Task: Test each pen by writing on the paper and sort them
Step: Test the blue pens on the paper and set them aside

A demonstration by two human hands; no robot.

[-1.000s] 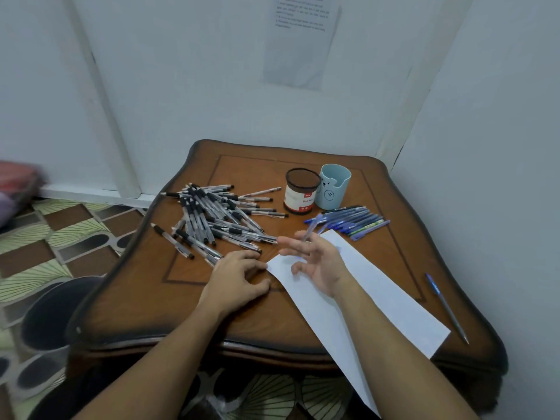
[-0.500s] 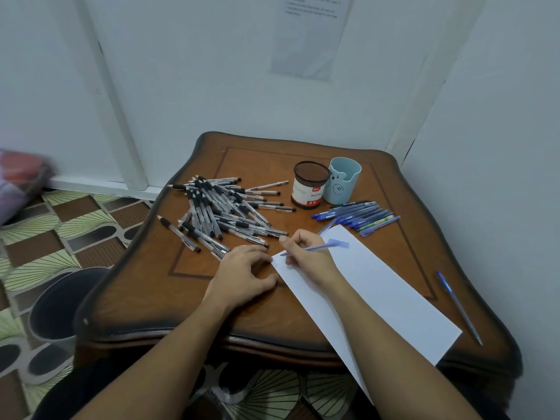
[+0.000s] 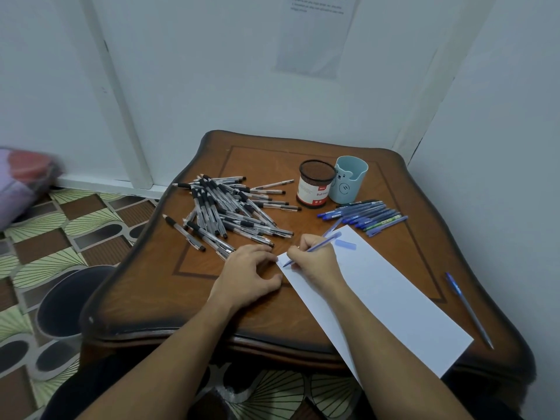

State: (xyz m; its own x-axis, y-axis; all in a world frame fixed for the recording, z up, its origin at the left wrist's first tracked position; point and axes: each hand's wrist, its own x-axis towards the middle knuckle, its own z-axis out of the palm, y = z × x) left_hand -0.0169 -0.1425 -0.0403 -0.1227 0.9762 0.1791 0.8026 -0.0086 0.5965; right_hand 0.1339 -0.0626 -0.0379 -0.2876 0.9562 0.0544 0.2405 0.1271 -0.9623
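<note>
- Blue plastic is showing in the right hand (image 3: 315,262), whose grip is closing tight around a blue pen (image 3: 316,246). The tip is pointing down at the upper left corner of the paper (image 3: 394,295), in the middle of the frame.
- The left hand (image 3: 248,271) is resting on the counter (image 3: 181,298) just beside that corner. Its fingers are lying loosely curled and gripping nothing, and it is probably steadying the sheet.
- The paper is looking almost wholly white. Any mark under the tip is too faint to make out, so the testing is seemingly only beginning.
- A heap of black pens (image 3: 230,207) is lying in a loose tangle left of centre, apparently waiting to be tried.
- A row of blue pens (image 3: 366,215) is lying side by side right of centre, just above the paper. Whether these are tested or waiting, I cannot tell.
- A single blue pen (image 3: 468,309) is lying well apart at the right edge of the counter, perhaps already set aside.
- The brown cup (image 3: 315,183) and the pale blue cup (image 3: 348,183) are standing side by side above the row, with no pens standing up out of them, so nearly all the sorting is still remaining.
</note>
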